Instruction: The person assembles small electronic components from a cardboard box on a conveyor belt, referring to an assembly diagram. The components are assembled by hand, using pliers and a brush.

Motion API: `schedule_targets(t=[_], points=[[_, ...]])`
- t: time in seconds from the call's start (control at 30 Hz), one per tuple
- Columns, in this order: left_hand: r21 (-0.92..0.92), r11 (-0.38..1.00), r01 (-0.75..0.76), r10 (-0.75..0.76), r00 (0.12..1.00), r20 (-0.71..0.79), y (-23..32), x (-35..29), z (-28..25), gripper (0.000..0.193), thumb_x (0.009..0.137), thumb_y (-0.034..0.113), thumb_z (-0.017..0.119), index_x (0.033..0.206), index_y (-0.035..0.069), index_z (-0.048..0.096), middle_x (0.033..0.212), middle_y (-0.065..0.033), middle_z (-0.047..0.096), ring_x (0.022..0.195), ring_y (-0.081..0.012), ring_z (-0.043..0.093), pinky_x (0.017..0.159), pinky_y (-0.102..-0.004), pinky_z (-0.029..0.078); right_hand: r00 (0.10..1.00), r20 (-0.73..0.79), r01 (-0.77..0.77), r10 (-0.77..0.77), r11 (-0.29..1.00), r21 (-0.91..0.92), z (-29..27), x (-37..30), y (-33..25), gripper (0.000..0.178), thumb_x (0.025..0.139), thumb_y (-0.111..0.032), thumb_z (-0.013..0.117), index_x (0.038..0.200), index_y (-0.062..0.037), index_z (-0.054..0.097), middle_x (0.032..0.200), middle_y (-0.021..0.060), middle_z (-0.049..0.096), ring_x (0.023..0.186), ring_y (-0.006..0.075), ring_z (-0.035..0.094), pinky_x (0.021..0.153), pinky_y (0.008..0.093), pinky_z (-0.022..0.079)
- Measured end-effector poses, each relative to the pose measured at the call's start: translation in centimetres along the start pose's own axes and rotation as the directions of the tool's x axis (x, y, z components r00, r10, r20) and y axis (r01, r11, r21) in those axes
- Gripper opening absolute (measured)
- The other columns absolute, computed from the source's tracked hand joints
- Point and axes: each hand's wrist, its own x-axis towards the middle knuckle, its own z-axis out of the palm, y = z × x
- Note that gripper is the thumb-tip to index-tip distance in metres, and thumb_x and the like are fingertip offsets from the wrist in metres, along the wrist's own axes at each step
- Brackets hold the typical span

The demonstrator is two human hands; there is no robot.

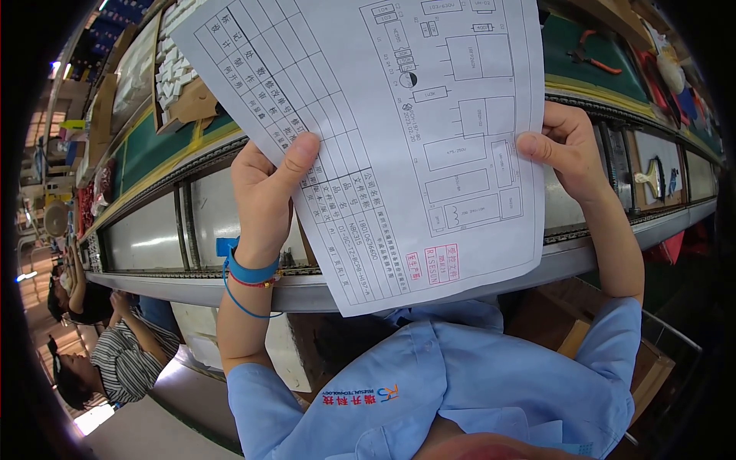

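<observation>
A large white paper sheet [429,184] is held up in front of me, tilted, over the metal rail of the workbench. It carries a printed line drawing of electronic parts, a ruled table and a red stamp. My left hand [264,188] pinches its left edge, thumb on top and fingers behind. My right hand [566,149] grips the right edge the same way. A blue wristband [253,271] with a thin cord sits on my left wrist. The sheet hides the middle of the bench.
An open cardboard box [184,111] with many small white parts stands at the far left. Red-handled pliers [596,55] lie on the green surface [567,38] at the far right; a brush [650,178] lies nearer. A co-worker in a striped shirt [130,360] sits at left.
</observation>
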Motion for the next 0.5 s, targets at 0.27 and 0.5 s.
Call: schedule_targets(t=[0.27, 0.5], points=[[0.038, 0.999, 0.013, -0.015, 0.997, 0.073, -0.5, 0.0, 0.2, 0.026, 0.085, 0.016, 0.061, 0.103, -0.002, 0.057, 0.096, -0.0087, 0.063, 0.082, -0.0111, 0.059, 0.073, -0.0246, 0.048, 0.99, -0.136, -0.02, 0.021, 1.0, 0.011, -0.7, -0.1, -0.6, 0.026, 0.083, -0.017, 0.056, 0.098, 0.0041, 0.059, 0.086, 0.0061, 0.062, 0.074, 0.0081, 0.058, 0.067, 0.0192, 0.045], [0.042, 0.999, -0.03, 0.025, 0.993, 0.112, 1.1, 1.4, -1.4, 0.024, 0.089, 0.016, 0.053, 0.106, -0.001, 0.055, 0.084, -0.0073, 0.064, 0.067, -0.009, 0.059, 0.058, -0.0214, 0.047, 0.95, -0.308, 0.109, -0.044, 0.975, 0.196, -2.8, -0.1, -1.1, 0.029, 0.088, -0.017, 0.048, 0.105, 0.0058, 0.053, 0.092, 0.0102, 0.062, 0.075, 0.009, 0.06, 0.067, 0.0181, 0.047]])
